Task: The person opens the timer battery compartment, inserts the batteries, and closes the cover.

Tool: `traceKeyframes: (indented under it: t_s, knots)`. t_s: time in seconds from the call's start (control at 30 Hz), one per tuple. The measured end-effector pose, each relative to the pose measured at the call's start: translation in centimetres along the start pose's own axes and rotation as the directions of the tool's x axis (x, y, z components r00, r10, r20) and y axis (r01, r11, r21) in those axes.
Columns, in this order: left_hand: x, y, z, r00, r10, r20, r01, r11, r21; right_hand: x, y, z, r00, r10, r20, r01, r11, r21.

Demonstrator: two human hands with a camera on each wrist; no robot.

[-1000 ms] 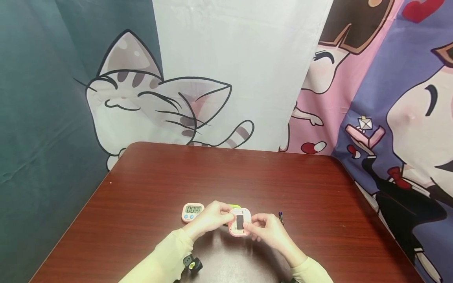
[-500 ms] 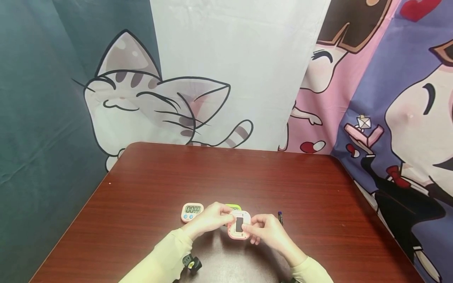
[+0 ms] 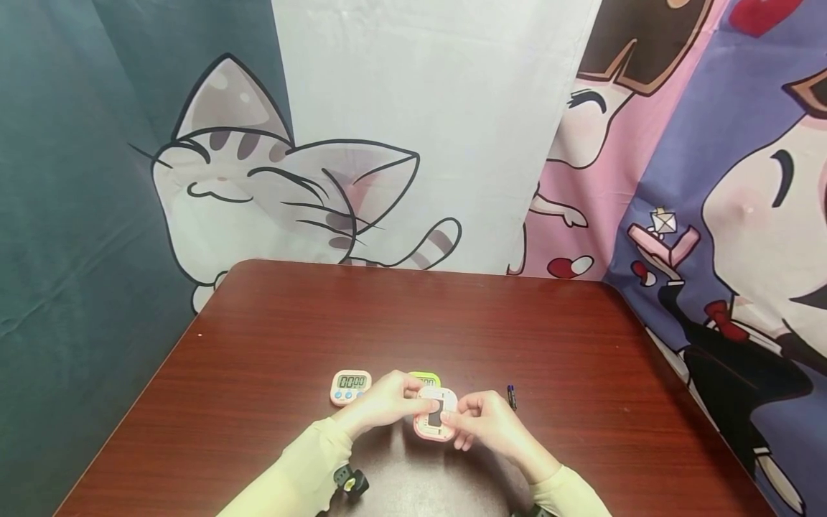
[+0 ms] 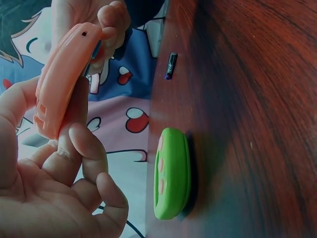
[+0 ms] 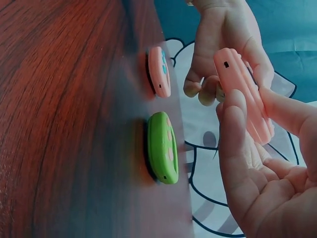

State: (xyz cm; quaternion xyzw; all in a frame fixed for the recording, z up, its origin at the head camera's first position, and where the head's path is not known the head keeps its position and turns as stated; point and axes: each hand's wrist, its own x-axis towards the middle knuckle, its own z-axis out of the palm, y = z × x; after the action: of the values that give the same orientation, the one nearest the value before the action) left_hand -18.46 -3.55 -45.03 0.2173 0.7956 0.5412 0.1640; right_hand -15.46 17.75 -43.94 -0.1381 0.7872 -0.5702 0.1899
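Both hands hold a pink digital timer above the table, its pale back with a dark rectangle turned up toward the head view. My left hand pinches its left side, with the thumb reaching across the back to the dark rectangle. From the other side my right hand grips the right edge, thumb on the back and fingers behind. In the left wrist view, the timer's pink rim shows edge-on between the fingers. The timer's screen side faces away from the head view.
A green timer sits on the table just beyond the held one, partly covered by it. To the left lies another pink timer with blue buttons, reading 00:00. A small black cylinder with a purple end lies at right.
The held timer has come slightly down and toward me, uncovering more of the green timer. My left thumb has slid right, onto the dark rectangle. The right hand has barely moved.
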Motion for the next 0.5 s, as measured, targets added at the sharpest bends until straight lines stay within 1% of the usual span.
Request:
traceKeyframes:
  t_s: [0.2,0.4,0.5]
  knots:
    - [-0.04,-0.12,0.00,1.000,0.006,0.006,-0.006,1.000,0.018,0.03,0.15,-0.12,0.999,-0.015,0.039,0.014,0.999,0.030]
    - [-0.11,-0.03,-0.04,1.000,0.016,0.015,-0.016,1.000,0.024,-0.02,0.06,-0.22,0.998,0.015,0.058,-0.020,0.996,0.088]
    - [-0.19,0.09,-0.08,0.999,0.025,0.028,-0.026,0.999,0.021,-0.08,-0.05,-0.28,0.998,0.022,0.065,-0.028,0.995,0.094]
